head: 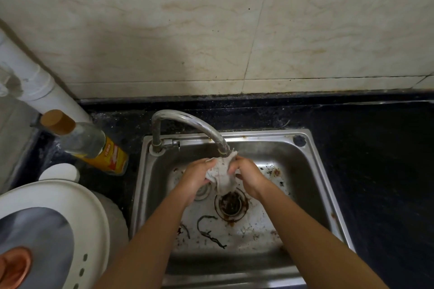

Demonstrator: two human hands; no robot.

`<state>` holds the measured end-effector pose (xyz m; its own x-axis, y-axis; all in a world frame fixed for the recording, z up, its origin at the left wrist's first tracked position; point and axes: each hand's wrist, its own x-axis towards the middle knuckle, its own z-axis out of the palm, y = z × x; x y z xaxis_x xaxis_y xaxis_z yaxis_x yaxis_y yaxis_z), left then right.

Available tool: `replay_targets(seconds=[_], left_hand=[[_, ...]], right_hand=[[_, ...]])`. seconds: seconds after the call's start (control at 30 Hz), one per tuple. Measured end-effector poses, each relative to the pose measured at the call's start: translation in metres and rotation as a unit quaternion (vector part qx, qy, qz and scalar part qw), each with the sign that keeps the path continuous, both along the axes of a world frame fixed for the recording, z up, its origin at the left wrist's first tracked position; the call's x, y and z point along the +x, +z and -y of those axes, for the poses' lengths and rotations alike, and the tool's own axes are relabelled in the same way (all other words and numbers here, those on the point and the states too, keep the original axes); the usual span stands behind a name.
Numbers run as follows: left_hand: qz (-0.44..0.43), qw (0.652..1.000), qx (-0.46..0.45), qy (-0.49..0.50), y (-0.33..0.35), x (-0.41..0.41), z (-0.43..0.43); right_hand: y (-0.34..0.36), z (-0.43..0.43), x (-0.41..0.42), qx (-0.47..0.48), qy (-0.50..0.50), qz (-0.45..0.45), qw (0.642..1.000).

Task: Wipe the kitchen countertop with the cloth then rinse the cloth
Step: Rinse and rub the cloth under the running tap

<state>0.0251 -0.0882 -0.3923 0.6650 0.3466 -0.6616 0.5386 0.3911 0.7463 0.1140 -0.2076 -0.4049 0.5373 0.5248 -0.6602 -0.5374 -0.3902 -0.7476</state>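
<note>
A: While the sink [303, 162] sits under the tap [187, 122], which step?
B: Rinsing. Left hand [197, 175] and right hand [250, 177] both grip the bunched cloth [222, 175] just below the spout.
A: Next?
B: Probably wringing; needs a firm twist.

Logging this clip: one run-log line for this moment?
stage: rinse; cloth: bunched under faucet, over sink; left-hand grip: holds cloth; right-hand grip: holds cloth

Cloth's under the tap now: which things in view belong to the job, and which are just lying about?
In the job: cloth, left hand, right hand, faucet, sink, countertop.
Lying about: yellow-labelled bottle, white appliance, white pipe.
</note>
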Motion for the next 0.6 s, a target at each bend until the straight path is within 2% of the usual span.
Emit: replay_targets(seconds=[0.13, 0.33, 0.6], left_hand=[[-0.006, 1.000, -0.004, 0.022, -0.002, 0.003, -0.005], [0.045, 0.999, -0.023, 0.009, -0.003, -0.002, 0.001], [0.052, 0.990, -0.032, 0.127, -0.011, 0.000, 0.014]], right_hand=[[-0.004, 0.011, 0.006, 0.015, -0.055, 0.022, 0.998], [-0.010, 0.011, 0.005, 0.057, -0.100, 0.019, 0.993], [-0.011, 0.011, 0.003, 0.043, -0.141, 0.011, 0.989]])
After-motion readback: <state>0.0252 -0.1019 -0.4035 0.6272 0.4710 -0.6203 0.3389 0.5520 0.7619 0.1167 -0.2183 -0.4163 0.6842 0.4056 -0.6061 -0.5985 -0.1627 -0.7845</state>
